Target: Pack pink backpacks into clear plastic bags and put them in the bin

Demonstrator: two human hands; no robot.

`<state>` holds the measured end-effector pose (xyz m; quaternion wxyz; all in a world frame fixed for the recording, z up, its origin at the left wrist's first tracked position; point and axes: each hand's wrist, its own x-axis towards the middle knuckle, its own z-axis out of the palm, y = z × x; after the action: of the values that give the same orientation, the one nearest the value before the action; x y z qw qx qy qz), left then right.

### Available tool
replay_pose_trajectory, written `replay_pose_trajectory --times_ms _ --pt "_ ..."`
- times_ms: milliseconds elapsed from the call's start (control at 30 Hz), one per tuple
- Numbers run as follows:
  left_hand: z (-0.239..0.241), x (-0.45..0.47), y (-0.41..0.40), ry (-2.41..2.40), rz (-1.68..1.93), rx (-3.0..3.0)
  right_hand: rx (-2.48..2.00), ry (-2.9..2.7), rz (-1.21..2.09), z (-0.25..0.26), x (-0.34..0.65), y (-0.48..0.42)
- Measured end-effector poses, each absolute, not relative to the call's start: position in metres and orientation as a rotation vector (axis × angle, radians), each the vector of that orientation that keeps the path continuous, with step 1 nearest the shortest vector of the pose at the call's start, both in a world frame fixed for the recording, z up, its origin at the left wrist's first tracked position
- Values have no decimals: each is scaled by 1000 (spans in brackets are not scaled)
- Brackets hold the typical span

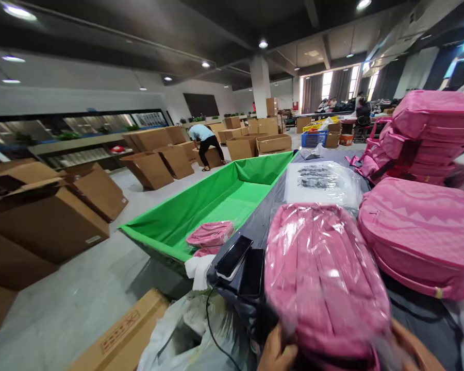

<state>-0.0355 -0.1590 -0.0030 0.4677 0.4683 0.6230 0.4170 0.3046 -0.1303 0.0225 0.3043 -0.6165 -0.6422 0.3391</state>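
A pink backpack [325, 278] in a clear plastic bag [280, 232] lies in front of me on the dark-covered table. My left hand [276, 350] is closed on the plastic at the bag's lower left corner. At the lower right edge, my right hand [415, 345] grips the plastic too, partly blurred and cut off by the frame. Beyond the backpack lies a stack of clear plastic bags [320, 183] with black print. To the right rests an unwrapped pink backpack [421, 232], with more pink backpacks [433, 134] piled behind it.
A green-lined bin [232, 201] adjoins the table's left side, with wrapped pink bags [211, 234] inside. Two phones [234, 257] lie by the table edge, above a white trash bag [193, 335]. Cardboard boxes [54, 226] stand on the floor, where a person [204, 139] bends over.
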Motion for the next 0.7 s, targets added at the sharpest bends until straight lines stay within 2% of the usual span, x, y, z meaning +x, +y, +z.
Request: replay_pose_trajectory --times_ms 100,167,233,300,400,467,500,600,700 --pt "20 -45 -100 1316 1083 1458 -1506 -1841 812 61 303 -86" --pt "35 -62 -74 1445 1270 1487 -1622 -1763 564 86 315 -68" --pt "40 -81 -66 1676 1544 1250 -1769 -1573 271 98 332 -68" --pt "32 -89 -78 1763 1663 872 -1889 -1433 166 92 346 -87" --pt "9 -64 -112 1581 1324 660 -2034 -1376 591 61 341 -126" --pt "-2 -29 -129 1445 1063 895 -1994 -1338 877 42 319 -145" --pt "-5 -11 -132 1401 983 1080 -1956 -1336 916 36 306 -150" --pt "-7 36 -121 1398 835 1498 -1915 -1440 788 28 273 -148" --pt "-3 60 -101 1500 759 1489 -1991 -1625 575 29 265 -141"
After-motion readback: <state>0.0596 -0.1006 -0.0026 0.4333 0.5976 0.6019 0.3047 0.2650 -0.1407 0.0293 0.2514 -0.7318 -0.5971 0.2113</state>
